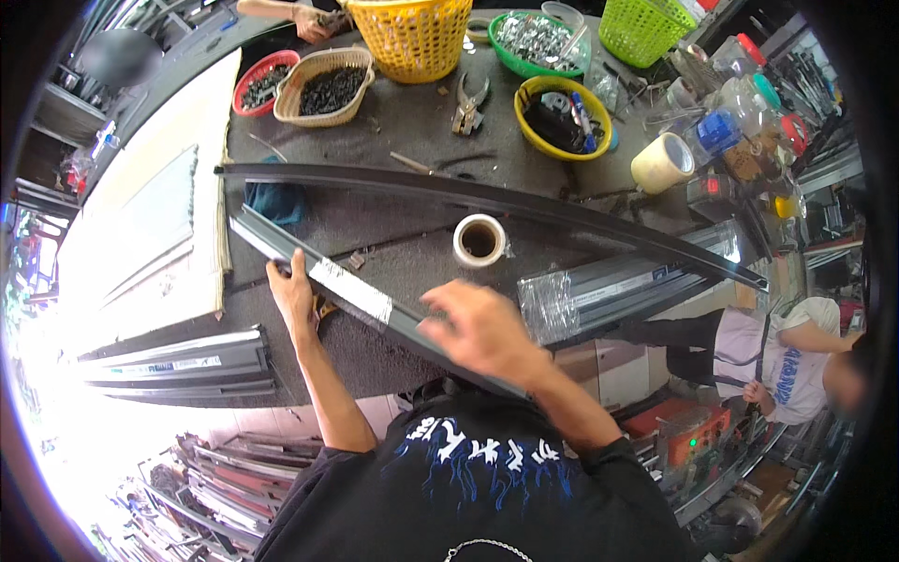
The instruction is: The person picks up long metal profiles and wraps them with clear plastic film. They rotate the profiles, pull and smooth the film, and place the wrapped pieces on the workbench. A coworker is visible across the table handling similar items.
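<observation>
A grey metal profile point(412, 328) lies slantwise across the table before me, with a pale film or label strip point(351, 288) along its upper face. My left hand point(292, 288) grips its near edge, thumb and finger closed round it. Above its right part is my right hand point(487, 332), smeared by motion, so I cannot tell whether its fingers hold anything. A roll of tape point(467, 255) lies flat beyond the profile. Beside my left wrist, a yellow and black tool point(323, 307) is partly hidden. Farther off, a long dark strip point(468, 192) crosses the table.
Wrapped profiles point(609, 300) lie at right, and more profiles point(187, 363) at left. At the back are pliers point(469, 105), a yellow bowl point(531, 140), a yellow basket point(412, 42) and a tape roll point(661, 164). Another person point(796, 356) is at right; another's hand point(314, 22) shows at the back.
</observation>
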`<state>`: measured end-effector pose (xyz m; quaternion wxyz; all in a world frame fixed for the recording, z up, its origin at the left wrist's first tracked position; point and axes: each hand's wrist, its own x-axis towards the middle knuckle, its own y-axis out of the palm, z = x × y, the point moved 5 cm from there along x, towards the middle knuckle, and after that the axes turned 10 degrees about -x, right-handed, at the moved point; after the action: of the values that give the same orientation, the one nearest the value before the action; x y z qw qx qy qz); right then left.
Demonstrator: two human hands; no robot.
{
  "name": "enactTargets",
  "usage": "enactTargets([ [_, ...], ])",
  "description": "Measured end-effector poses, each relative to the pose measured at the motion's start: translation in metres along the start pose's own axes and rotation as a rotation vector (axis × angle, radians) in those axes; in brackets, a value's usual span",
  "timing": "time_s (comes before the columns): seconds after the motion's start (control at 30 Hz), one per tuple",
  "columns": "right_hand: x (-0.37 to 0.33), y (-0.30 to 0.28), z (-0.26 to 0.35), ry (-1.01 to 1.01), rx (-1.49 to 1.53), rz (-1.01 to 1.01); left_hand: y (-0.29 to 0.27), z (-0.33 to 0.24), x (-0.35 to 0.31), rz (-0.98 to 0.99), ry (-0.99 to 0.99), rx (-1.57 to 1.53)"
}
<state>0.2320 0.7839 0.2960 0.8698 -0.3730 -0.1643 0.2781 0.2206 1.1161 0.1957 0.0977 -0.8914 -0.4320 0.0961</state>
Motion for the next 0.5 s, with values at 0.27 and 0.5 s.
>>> enactTargets([
  [0.27, -0.012, -0.143, -0.113, 0.247, -0.553, -0.286, 0.012, -0.034, -0.013, -0.078, -0.001, 0.366],
  [0.5, -0.003, -0.115, -0.160, 0.190, -0.828, -0.074, 0.025, -0.054, -0.024, -0.086, 0.036, 0.511],
])
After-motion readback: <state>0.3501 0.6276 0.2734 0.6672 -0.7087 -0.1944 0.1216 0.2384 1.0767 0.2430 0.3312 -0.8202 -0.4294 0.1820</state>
